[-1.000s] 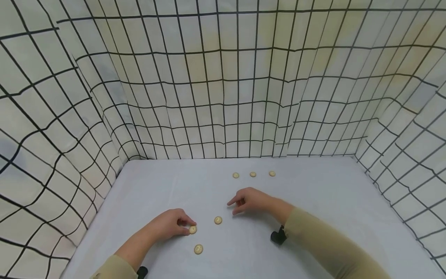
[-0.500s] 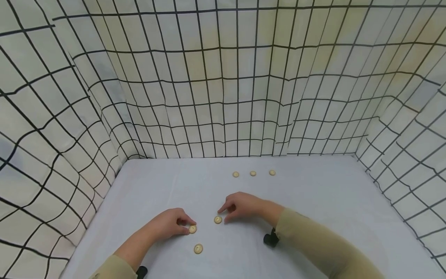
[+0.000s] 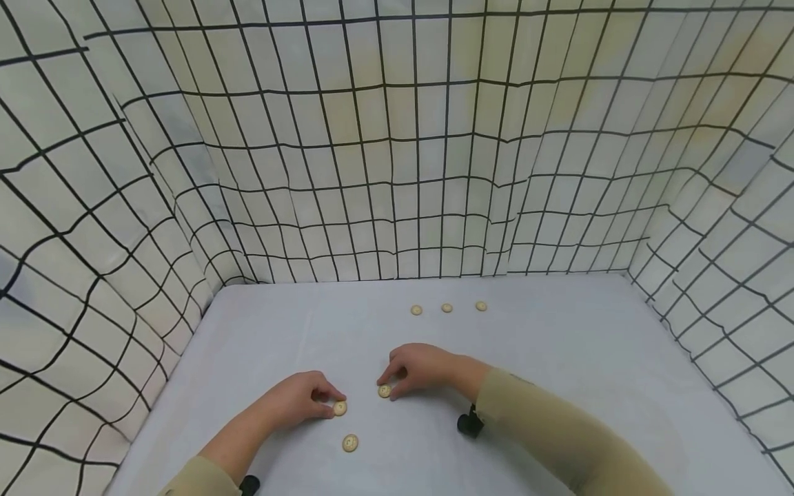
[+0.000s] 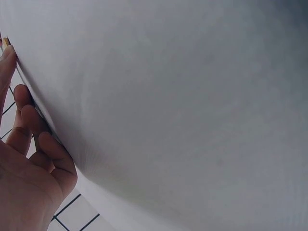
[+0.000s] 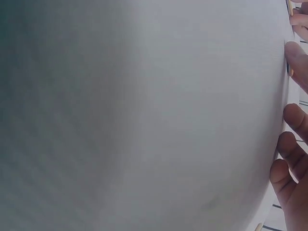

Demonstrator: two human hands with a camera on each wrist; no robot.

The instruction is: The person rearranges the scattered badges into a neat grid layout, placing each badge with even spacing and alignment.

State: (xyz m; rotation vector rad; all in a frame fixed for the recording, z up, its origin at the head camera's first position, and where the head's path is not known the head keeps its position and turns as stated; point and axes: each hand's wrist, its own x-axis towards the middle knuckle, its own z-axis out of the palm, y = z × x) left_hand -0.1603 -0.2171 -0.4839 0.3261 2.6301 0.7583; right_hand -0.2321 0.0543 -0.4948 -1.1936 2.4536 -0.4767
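Note:
My left hand (image 3: 299,401) pinches a small round tan disc (image 3: 340,408) between thumb and index finger, flat on the white tabletop. Across from it, the thumb and index finger of my right hand (image 3: 420,369) sit on either side of a second tan disc (image 3: 384,391), touching its rim. A third disc (image 3: 350,443) with dark markings on its face lies nearer to me, untouched. In the left wrist view, a tan edge (image 4: 6,42) shows at the fingertips of my left hand (image 4: 31,168). The right wrist view catches curled fingers of my right hand (image 5: 294,159) against the cloth.
Toward the back, a row of three more discs (image 3: 446,308) lies on the white table (image 3: 558,358). White walls with a black grid (image 3: 397,158) enclose the left, back and right. A dark wrist camera (image 3: 470,424) hangs under the right sleeve (image 3: 552,427).
My right hand has moved left and toward me, and its thumb and index finger have closed in on the middle disc. My left hand has stayed at its disc.

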